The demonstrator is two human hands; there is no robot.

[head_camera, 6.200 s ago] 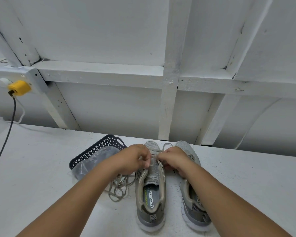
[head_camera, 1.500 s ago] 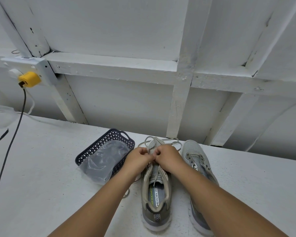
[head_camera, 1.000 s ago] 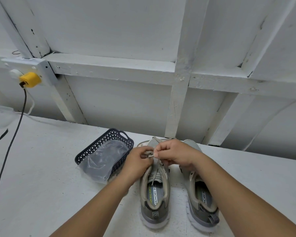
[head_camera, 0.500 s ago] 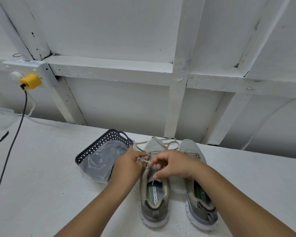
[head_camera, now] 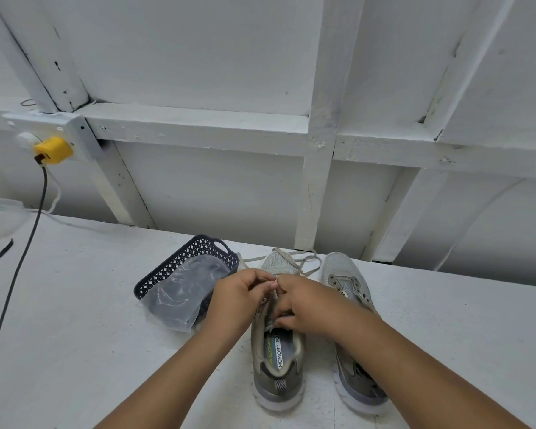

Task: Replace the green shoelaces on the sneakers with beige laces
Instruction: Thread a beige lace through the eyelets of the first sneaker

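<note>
While the grey mesh sneaker (head_camera: 277,351) is lying toe-far beneath my grip, my left hand (head_camera: 240,292) and right hand (head_camera: 304,300) are pinching its flat beige lace (head_camera: 294,261), trailing farther over the toe.

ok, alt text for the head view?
Left hand and right hand pinch a beige lace over the left sneaker on a white table; the right sneaker sits beside it, unlaced.

1. A dark perforated plastic basket (head_camera: 188,261) sits on the white bench (head_camera: 75,320).
2. A clear plastic bag (head_camera: 180,292) overhangs the basket's near end (contents unclear).
3. A yellow plug (head_camera: 52,150) feeds a black cable (head_camera: 16,267) from a wall socket.
</note>
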